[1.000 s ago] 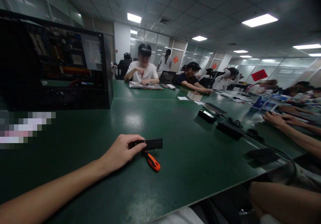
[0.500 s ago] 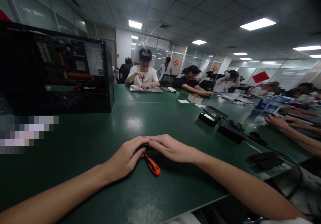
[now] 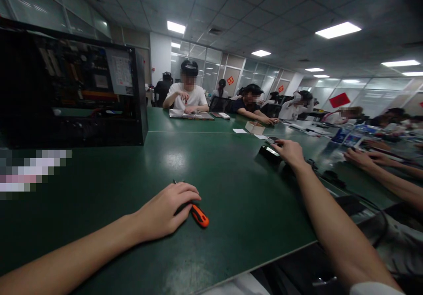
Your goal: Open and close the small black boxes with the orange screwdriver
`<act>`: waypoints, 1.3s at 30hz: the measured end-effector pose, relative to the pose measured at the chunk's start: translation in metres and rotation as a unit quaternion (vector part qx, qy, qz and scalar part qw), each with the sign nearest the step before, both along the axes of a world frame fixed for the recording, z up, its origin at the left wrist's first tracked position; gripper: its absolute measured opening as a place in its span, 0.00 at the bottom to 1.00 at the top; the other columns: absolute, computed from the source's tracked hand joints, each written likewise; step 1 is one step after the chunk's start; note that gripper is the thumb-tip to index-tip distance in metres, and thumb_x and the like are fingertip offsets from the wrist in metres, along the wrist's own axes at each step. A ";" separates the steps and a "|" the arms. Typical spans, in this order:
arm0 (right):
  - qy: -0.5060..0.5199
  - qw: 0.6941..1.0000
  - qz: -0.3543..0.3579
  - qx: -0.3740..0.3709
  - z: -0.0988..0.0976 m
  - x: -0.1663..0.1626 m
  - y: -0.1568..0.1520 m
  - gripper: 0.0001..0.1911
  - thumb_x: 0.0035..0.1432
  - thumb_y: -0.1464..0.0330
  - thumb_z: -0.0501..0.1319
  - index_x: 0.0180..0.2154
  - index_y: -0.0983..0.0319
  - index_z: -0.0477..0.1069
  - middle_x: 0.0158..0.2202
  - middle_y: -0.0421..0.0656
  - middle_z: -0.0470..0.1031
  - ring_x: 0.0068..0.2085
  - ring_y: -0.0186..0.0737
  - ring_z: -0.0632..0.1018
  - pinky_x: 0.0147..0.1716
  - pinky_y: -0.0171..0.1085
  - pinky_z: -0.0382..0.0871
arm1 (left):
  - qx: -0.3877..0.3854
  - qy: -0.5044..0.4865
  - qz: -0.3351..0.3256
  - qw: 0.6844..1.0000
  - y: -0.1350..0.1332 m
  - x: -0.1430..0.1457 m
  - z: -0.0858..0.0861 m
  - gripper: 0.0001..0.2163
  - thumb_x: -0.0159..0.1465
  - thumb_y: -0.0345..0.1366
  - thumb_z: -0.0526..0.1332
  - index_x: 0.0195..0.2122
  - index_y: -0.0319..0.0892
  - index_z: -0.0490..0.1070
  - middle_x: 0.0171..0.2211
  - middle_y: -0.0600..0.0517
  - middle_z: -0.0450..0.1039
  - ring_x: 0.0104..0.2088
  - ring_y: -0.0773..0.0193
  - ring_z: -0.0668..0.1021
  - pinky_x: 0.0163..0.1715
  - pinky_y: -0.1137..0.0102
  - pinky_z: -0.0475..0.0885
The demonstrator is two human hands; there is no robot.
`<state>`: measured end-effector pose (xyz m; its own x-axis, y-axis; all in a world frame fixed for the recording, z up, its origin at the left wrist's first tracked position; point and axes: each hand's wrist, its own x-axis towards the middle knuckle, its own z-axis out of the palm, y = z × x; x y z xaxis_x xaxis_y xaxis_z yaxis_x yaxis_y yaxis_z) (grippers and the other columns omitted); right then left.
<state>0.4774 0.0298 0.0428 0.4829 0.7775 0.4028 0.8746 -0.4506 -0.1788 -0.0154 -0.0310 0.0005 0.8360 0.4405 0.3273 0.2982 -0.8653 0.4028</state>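
My left hand (image 3: pixel 173 207) rests on the green table with its fingers curled over a screwdriver (image 3: pixel 201 216). The orange and black handle sticks out past the thumb, and a thin tip shows above the knuckles. The palm hides the middle of it. My right hand (image 3: pixel 291 154) is stretched out to the right, its thumb and fingers closed at the near-left end of a flat dark device (image 3: pixel 271 140), most of which the hand covers. A black box with a lit display (image 3: pixel 269 151) lies just under those fingers.
An open computer case (image 3: pixel 128 97) stands at the left. A small cardboard box (image 3: pixel 254 127) and white papers (image 3: pixel 239 131) lie further back. Black cables and adapters (image 3: pixel 332 178) are at the right, near another person's hands (image 3: pixel 358 157). A person (image 3: pixel 187 92) works across the green table (image 3: pixel 224 242).
My right hand has left my left hand and moved right and forward to the flat device. My left hand stays over the screwdriver. The view has shifted slightly.
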 end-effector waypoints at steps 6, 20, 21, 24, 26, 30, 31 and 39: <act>-0.027 0.998 -0.022 -0.057 -0.028 0.017 0.008 0.23 0.65 0.56 0.59 0.54 0.59 0.80 0.48 0.55 0.81 0.50 0.56 0.81 0.46 0.44 0.73 | 0.009 0.005 -0.013 1.000 -0.002 0.000 0.001 0.13 0.70 0.28 0.54 0.51 0.44 0.75 0.52 0.46 0.76 0.52 0.56 0.78 0.56 0.59 0.69; -0.025 0.996 0.001 -0.087 -0.042 0.023 0.018 0.23 0.68 0.61 0.52 0.58 0.57 0.76 0.54 0.55 0.79 0.53 0.54 0.80 0.51 0.45 0.72 | 0.013 -0.015 -0.027 0.999 -0.001 -0.001 -0.002 0.12 0.69 0.27 0.56 0.49 0.42 0.76 0.51 0.46 0.76 0.50 0.57 0.78 0.54 0.62 0.71; -0.021 0.996 0.004 -0.089 -0.042 0.024 0.020 0.23 0.68 0.61 0.53 0.58 0.57 0.76 0.54 0.54 0.79 0.53 0.53 0.80 0.51 0.44 0.72 | 0.013 -0.018 -0.028 0.999 -0.001 -0.001 -0.002 0.12 0.69 0.27 0.56 0.49 0.42 0.76 0.51 0.46 0.77 0.50 0.57 0.78 0.54 0.62 0.72; -0.013 0.995 0.004 -0.098 -0.040 0.027 0.024 0.23 0.67 0.63 0.54 0.57 0.59 0.77 0.53 0.53 0.79 0.53 0.52 0.80 0.51 0.43 0.72 | 0.012 -0.026 -0.031 0.999 -0.001 -0.001 -0.002 0.12 0.69 0.27 0.56 0.49 0.43 0.76 0.50 0.46 0.77 0.50 0.58 0.78 0.54 0.63 0.72; -0.009 0.994 0.004 -0.104 -0.039 0.029 0.026 0.23 0.65 0.65 0.54 0.57 0.60 0.78 0.53 0.54 0.79 0.52 0.53 0.80 0.51 0.43 0.72 | 0.011 -0.027 -0.032 0.999 -0.001 0.000 -0.001 0.13 0.69 0.27 0.56 0.49 0.43 0.76 0.50 0.46 0.77 0.50 0.58 0.78 0.54 0.63 0.72; -0.001 0.993 0.008 -0.116 -0.037 0.032 0.030 0.23 0.64 0.66 0.55 0.57 0.60 0.78 0.54 0.53 0.79 0.53 0.53 0.80 0.51 0.43 0.72 | 0.010 -0.022 -0.027 0.999 -0.002 0.000 0.001 0.12 0.69 0.27 0.56 0.49 0.42 0.76 0.50 0.45 0.77 0.49 0.57 0.79 0.53 0.63 0.73; 0.000 0.993 0.010 -0.118 -0.037 0.032 0.031 0.23 0.64 0.65 0.55 0.57 0.60 0.77 0.54 0.53 0.79 0.53 0.52 0.80 0.51 0.43 0.72 | 0.009 -0.022 -0.027 0.999 -0.002 0.000 0.001 0.12 0.69 0.27 0.56 0.49 0.42 0.76 0.50 0.46 0.77 0.49 0.57 0.79 0.53 0.63 0.73; -0.011 0.994 0.021 -0.110 -0.036 0.045 0.024 0.26 0.65 0.71 0.54 0.62 0.64 0.71 0.59 0.55 0.75 0.57 0.48 0.77 0.55 0.39 0.68 | 0.007 -0.007 -0.023 1.000 -0.001 0.000 -0.001 0.12 0.69 0.27 0.56 0.49 0.42 0.76 0.50 0.46 0.77 0.51 0.56 0.78 0.54 0.62 0.72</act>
